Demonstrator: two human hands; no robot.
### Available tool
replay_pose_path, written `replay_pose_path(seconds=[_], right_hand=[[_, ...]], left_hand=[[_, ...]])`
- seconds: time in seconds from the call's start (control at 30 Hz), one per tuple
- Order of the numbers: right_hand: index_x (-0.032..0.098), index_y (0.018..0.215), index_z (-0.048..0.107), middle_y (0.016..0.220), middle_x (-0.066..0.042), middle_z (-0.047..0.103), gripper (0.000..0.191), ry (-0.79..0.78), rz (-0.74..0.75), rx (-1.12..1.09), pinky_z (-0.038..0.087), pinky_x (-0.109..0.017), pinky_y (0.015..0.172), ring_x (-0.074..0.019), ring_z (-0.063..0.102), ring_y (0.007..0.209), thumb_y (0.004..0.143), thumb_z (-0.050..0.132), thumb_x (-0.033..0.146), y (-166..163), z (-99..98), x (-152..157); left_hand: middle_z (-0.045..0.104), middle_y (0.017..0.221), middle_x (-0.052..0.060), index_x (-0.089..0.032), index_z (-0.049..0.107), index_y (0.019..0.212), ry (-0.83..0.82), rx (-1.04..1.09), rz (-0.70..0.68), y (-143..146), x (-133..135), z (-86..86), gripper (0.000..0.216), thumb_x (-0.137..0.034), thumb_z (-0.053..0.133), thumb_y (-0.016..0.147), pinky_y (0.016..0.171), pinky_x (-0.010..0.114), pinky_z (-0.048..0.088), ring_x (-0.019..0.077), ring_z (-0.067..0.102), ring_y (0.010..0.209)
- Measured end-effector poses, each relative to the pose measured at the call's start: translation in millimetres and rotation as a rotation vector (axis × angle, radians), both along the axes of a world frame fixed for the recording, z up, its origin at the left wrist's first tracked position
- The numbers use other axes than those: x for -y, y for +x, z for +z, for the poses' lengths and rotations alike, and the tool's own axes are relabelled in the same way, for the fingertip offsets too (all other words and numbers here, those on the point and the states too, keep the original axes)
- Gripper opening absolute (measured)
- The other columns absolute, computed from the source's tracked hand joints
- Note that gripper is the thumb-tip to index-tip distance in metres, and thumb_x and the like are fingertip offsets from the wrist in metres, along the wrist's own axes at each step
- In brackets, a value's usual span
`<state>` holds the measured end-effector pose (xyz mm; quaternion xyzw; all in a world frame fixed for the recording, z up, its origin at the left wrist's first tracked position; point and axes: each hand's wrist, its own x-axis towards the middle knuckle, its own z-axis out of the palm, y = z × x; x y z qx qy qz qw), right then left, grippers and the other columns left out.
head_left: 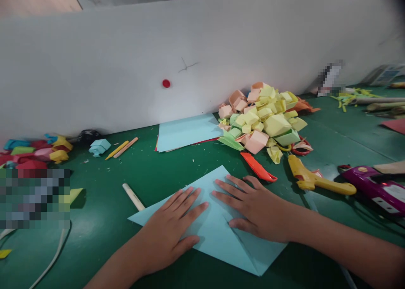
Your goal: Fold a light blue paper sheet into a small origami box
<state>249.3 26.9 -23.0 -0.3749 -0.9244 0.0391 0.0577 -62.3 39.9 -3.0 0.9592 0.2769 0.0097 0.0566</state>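
Note:
A light blue sheet of paper lies on the green table in front of me, with folded edges and a crease running toward its near corner. My left hand rests flat on its left part, fingers stretched out. On the right part lies my right hand, palm down with the fingers spread. Neither hand grasps anything. Partly under the paper's left edge sits a pale round stick. Just beyond the right hand is an orange-red cutter knife.
Behind the paper lies a stack of blue sheets by the white wall. Folded paper pieces are heaped at back right. A yellow glue gun and a purple power strip lie right. Colourful folded pieces and two pencils are left.

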Motion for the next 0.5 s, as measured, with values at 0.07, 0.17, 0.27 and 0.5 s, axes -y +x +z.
replay_pose_path(seconds=[0.07, 0.17, 0.27, 0.5], right_hand=[[0.027, 0.161, 0.029, 0.166, -0.012, 0.030, 0.066, -0.014, -0.002, -0.001, 0.035, -0.067, 0.108, -0.0408, 0.032, 0.149, 0.104, 0.036, 0.060, -0.3, 0.1, -0.8], [0.027, 0.161, 0.029, 0.166, -0.013, 0.030, 0.068, -0.028, 0.008, -0.003, 0.033, -0.069, 0.110, -0.0409, 0.031, 0.149, 0.103, 0.036, 0.062, 0.5, 1.6, -3.5], [0.027, 0.161, 0.029, 0.166, -0.012, 0.030, 0.067, -0.045, 0.043, -0.019, 0.032, -0.069, 0.111, -0.0409, 0.029, 0.150, 0.103, 0.039, 0.060, 2.8, 4.2, -7.3], [0.029, 0.161, 0.027, 0.168, -0.010, 0.026, 0.066, -0.083, 0.051, -0.022, 0.031, -0.072, 0.111, -0.0416, 0.026, 0.151, 0.104, 0.040, 0.058, 6.2, 6.2, -9.8]], left_hand=[[0.015, 0.170, 0.003, -0.035, 0.019, 0.163, 0.001, -0.006, 0.000, -0.9, -0.4, -1.6, 0.067, -0.052, 0.046, 0.105, 0.125, 0.051, 0.026, 0.0321, 0.025, 0.154], [0.013, 0.171, 0.003, -0.035, 0.016, 0.164, -0.001, -0.023, 0.002, -1.5, -0.5, -3.3, 0.068, -0.053, 0.046, 0.105, 0.125, 0.052, 0.025, 0.0319, 0.022, 0.155], [0.013, 0.171, 0.003, -0.034, 0.017, 0.163, -0.010, -0.027, 0.002, -0.5, -0.3, -2.4, 0.068, -0.053, 0.046, 0.105, 0.124, 0.052, 0.026, 0.0325, 0.023, 0.155], [0.015, 0.170, 0.003, -0.035, 0.019, 0.163, -0.009, -0.024, 0.006, -0.3, -0.5, 0.0, 0.067, -0.052, 0.047, 0.105, 0.124, 0.052, 0.026, 0.0320, 0.025, 0.154]])
